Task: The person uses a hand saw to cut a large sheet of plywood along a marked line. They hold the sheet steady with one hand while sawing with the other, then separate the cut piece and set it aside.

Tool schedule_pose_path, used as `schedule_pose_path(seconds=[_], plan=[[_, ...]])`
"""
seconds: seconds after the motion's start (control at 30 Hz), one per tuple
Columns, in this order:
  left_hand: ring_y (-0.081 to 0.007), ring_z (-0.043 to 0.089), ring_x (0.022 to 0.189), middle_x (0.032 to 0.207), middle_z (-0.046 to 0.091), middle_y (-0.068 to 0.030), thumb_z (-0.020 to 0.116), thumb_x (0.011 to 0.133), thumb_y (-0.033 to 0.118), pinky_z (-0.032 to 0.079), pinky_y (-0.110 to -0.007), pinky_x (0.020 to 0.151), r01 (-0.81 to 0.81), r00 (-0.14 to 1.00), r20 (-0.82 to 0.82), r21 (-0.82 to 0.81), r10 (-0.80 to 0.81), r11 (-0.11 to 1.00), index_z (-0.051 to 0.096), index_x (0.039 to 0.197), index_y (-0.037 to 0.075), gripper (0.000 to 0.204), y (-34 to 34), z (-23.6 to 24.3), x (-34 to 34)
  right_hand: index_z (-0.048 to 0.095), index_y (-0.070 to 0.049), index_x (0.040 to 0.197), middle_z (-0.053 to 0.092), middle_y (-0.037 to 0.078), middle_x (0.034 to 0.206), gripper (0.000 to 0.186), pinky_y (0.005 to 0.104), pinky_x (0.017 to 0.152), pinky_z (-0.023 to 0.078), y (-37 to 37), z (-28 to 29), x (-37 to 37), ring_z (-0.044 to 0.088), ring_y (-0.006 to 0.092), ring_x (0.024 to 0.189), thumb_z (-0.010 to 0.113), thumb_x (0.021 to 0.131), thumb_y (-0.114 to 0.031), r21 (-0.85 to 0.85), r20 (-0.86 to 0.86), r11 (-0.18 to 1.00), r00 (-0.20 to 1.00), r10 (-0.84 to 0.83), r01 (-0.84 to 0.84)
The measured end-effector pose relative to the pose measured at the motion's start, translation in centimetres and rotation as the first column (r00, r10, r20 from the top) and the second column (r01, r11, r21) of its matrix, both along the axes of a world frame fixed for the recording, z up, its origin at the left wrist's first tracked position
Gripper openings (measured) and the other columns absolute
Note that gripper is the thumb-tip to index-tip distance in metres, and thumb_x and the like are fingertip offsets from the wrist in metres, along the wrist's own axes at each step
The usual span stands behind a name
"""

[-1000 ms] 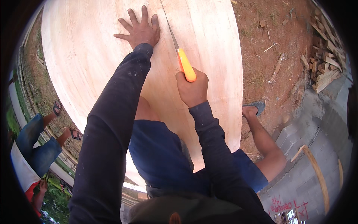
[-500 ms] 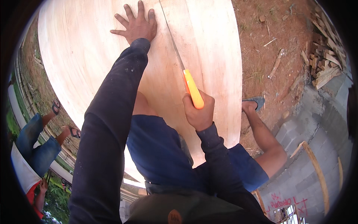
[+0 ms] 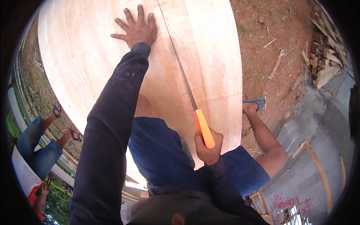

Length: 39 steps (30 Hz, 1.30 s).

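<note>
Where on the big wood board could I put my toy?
The board is bare between the saw and the right edge, and left of the spread left hand. It's crowded at the near end, with the knee, blue shorts and right hand gripping the saw.

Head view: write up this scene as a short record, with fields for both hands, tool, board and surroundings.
left hand: palm down on the board, fingers spread
right hand: closed around the orange-yellow saw handle
blade: long, thin, pointing away from the person
board: wide, pale wood
wood pile: upper right
other person: far left
</note>
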<state>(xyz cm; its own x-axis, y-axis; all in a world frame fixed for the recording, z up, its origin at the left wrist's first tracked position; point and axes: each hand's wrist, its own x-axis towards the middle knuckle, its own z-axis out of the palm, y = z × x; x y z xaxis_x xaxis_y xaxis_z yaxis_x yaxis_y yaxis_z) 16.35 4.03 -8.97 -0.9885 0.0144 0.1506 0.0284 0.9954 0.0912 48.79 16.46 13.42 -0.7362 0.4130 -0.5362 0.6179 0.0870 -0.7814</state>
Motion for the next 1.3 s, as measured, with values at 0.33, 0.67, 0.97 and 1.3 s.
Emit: schedule_pose_path(seconds=[0.33,0.67,0.97,1.3], plan=[[-0.0500,0.005,0.150,0.166,0.015,-0.0116,0.029,0.100,0.061,0.004,-0.084,0.106,0.002,1.000,0.003,-0.004,-0.002,1.000,0.025,0.158,0.035,0.063,-0.3,-0.5,0.3,0.064,0.003,0.079,0.059,0.012,0.059,0.007,0.0307,0.055,0.049,-0.6,-1.1,-1.0,0.063,0.0169,0.054,0.067,0.082,-0.003,-0.055,0.013,0.998,1.000,-0.019,0.019],[-0.0469,0.002,0.151,0.167,0.012,-0.0139,0.032,0.104,0.051,0.003,-0.079,0.111,-0.036,0.953,0.301,-0.031,0.044,0.999,0.024,0.159,0.024,0.063,3.7,5.2,-0.3,0.053,0.005,0.069,0.045,0.018,0.055,0.022,0.0369,0.051,0.041,1.1,-8.2,-15.1,0.046,0.0183,0.049,0.064,0.082,-0.009,0.152,-0.041,0.988,0.999,-0.001,0.008],[-0.0465,0.003,0.152,0.167,0.012,-0.0139,0.034,0.103,0.051,0.002,-0.078,0.111,-0.075,0.937,0.338,-0.041,0.084,0.996,0.026,0.159,0.023,0.063,1.6,4.9,0.6,0.066,0.005,0.083,0.059,0.011,0.059,0.006,0.0291,0.053,0.048,0.1,4.6,4.9,0.060,0.0137,0.052,0.064,0.082,0.000,0.103,0.106,0.985,0.986,0.129,-0.140],[-0.0461,0.002,0.152,0.167,0.012,-0.0126,0.033,0.103,0.052,0.003,-0.079,0.110,-0.050,0.940,0.336,-0.028,0.057,0.998,0.023,0.160,0.025,0.063,2.7,4.6,1.0,0.054,0.005,0.070,0.049,0.017,0.056,0.021,0.0369,0.052,0.042,0.0,-8.1,-13.1,0.048,0.0173,0.050,0.064,0.083,-0.010,0.147,-0.061,0.989,0.997,0.039,-0.030]])
